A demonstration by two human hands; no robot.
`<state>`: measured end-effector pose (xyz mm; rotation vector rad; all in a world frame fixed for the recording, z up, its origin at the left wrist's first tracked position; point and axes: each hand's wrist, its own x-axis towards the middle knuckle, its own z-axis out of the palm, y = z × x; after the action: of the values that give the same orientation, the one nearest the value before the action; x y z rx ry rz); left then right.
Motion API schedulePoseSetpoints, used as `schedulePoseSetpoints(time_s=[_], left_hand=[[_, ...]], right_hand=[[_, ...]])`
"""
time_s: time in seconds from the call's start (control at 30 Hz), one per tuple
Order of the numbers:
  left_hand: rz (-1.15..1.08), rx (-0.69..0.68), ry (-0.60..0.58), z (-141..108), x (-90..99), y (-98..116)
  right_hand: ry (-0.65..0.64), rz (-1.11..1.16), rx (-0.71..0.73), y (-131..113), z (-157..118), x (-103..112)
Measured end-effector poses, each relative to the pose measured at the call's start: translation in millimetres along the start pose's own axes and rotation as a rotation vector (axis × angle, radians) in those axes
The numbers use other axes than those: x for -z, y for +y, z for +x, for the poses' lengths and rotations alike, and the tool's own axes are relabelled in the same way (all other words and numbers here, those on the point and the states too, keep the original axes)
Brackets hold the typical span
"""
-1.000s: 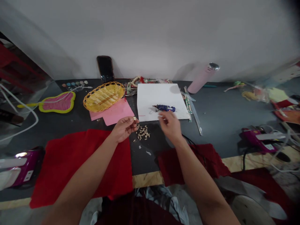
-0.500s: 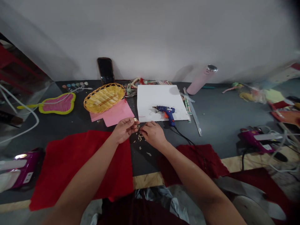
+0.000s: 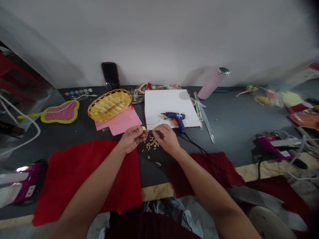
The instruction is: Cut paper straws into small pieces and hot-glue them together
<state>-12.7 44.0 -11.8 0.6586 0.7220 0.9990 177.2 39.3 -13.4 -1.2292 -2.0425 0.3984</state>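
Between the thumb and fingertips of my left hand (image 3: 133, 137) is a small pale piece (image 3: 144, 128). My right hand (image 3: 167, 139) is just to its right, fingers curled around a small dark object (image 3: 160, 134) whose kind I cannot make out. Under and between the hands, a scatter of tiny pale pieces (image 3: 152, 143) lies on the dark table. A blue hot glue gun (image 3: 175, 117) rests on a white board (image 3: 166, 99) beyond my right hand. Pink sheets (image 3: 126, 121) lie beyond my left hand.
Red cloth (image 3: 87, 176) lies under my left forearm, and a darker red cloth (image 3: 216, 169) under my right. A yellow basket (image 3: 109, 104), a phone (image 3: 111, 76) and a pink bottle (image 3: 213, 83) stand farther back. The glue gun's black cord (image 3: 196, 144) trails toward me.
My right hand has shifted slightly up and right and turned, so the dark object in it now shows. More of the pale scatter is uncovered. My left hand keeps its pinch.
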Motion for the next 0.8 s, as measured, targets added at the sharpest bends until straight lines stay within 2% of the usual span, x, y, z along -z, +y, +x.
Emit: schedulePoseSetpoints(time_s=[0.07,0.17,0.37,0.8], left_hand=[[0.038,0.014,0.006,-0.1,-1.8,-0.8],[0.107,0.034,0.002,-0.7,-4.6,-2.2],[0.136,0.036,-0.041,-0.6,-4.6,-4.0],[0.151,0.033,-0.048,-0.2,-5.1,-4.7]], right_hand=[[0.089,0.093,-0.032,-1.8,1.4,6.1],[0.136,0.149,-0.021,-10.3,1.6,10.8],[0.096,0.162,0.112,-18.8,-0.7,5.5],[0.048,0.137,0.179,-13.3,-2.0,0.6]])
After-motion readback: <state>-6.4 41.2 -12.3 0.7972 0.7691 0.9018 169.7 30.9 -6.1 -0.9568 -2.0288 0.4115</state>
